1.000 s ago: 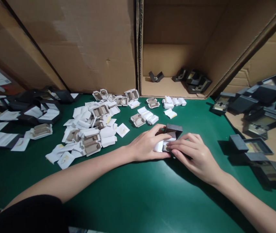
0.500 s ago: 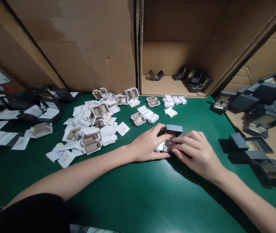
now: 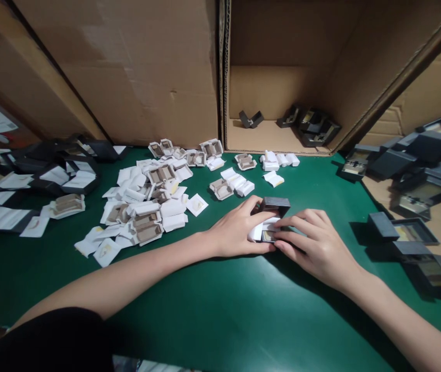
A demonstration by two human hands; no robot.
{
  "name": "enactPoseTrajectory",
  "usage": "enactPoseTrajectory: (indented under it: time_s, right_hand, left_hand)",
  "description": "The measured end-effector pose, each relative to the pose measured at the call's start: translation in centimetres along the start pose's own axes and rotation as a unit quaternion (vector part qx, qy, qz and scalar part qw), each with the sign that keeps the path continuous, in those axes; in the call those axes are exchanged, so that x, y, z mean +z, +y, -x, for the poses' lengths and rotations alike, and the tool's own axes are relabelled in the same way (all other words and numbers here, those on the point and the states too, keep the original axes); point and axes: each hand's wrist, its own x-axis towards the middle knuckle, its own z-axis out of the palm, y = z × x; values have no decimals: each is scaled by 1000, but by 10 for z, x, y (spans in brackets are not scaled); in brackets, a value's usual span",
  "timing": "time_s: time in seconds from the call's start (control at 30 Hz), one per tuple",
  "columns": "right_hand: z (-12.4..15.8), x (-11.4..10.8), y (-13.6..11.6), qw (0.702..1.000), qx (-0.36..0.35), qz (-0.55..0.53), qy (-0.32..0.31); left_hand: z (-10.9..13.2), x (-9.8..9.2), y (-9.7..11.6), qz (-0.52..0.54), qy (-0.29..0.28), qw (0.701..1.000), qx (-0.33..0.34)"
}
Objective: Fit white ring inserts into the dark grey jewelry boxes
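Note:
A small dark grey hinged box (image 3: 275,205) stands open on the green table (image 3: 220,310), just right of centre. My left hand (image 3: 235,231) curls round its left side and pinches a white insert (image 3: 262,230) at the box's mouth. My right hand (image 3: 313,246) lies against the box's right side, fingers pressing on the same insert. Part of the box is hidden behind both hands.
A heap of white and beige inserts (image 3: 146,206) lies to the left. Open dark boxes (image 3: 50,170) sit at far left and more dark boxes (image 3: 414,170) at right. A cardboard carton (image 3: 278,93) on its side at the back holds a few closed boxes (image 3: 313,126).
Both hands have stayed at the box, fingers shifting slightly on the white insert. The box's lid has shifted a little. Nothing else has moved.

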Motion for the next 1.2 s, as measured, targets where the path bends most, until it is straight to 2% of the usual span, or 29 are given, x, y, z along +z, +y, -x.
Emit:
enactPoseTrajectory:
  time_s: [0.9,1.2]
  right_hand:
    - [1,2,-1,1000,2,-12,-26]
    - [2,5,-2,994,58,-93,5]
  left_hand:
    - [1,-1,2,-9,-6,1000,-5]
    - [1,0,1,-40,-9,999,-23]
